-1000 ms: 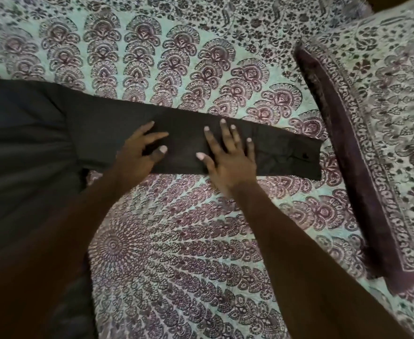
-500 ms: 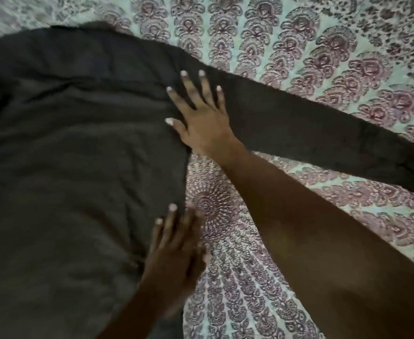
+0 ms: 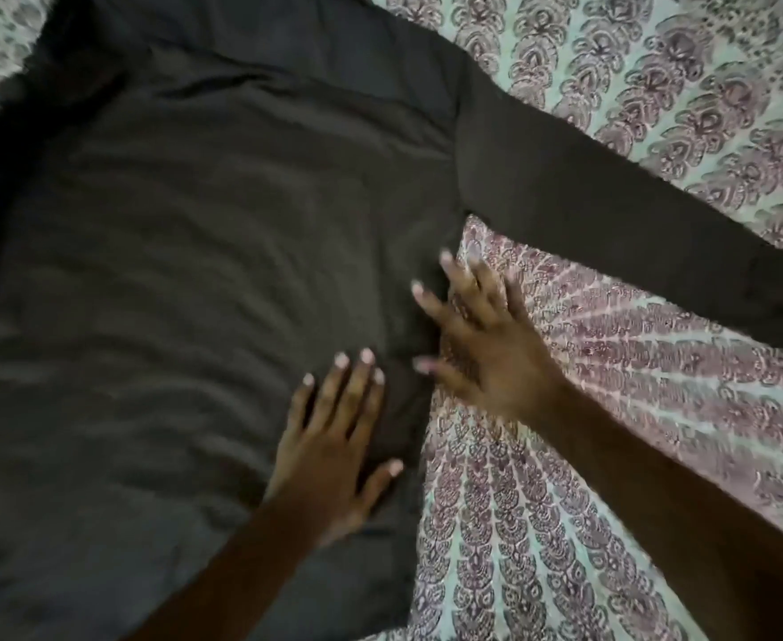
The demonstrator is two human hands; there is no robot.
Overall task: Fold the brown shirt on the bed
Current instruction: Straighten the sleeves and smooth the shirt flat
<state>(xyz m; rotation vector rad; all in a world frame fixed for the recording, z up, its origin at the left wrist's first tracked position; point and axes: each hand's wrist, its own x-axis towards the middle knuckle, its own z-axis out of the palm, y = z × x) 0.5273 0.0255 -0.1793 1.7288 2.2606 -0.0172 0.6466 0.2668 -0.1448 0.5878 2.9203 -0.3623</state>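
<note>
Head view: my L hand (image 3: 334,437) lies flat on brown shirt (image 3: 195,270), R hand (image 3: 482,349) flat at its side edge, nothing gripped. Risk: I trap wrinkles (image 3: 149,344), fold goes crooked.

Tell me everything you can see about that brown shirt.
The brown shirt is dark, soft-looking cloth, spread flat on the patterned bedspread, with shallow wrinkles across its body. One long sleeve stretches out to the right. The left hand rests flat near its side edge; the right hand, fingers spread, touches that edge.
</note>
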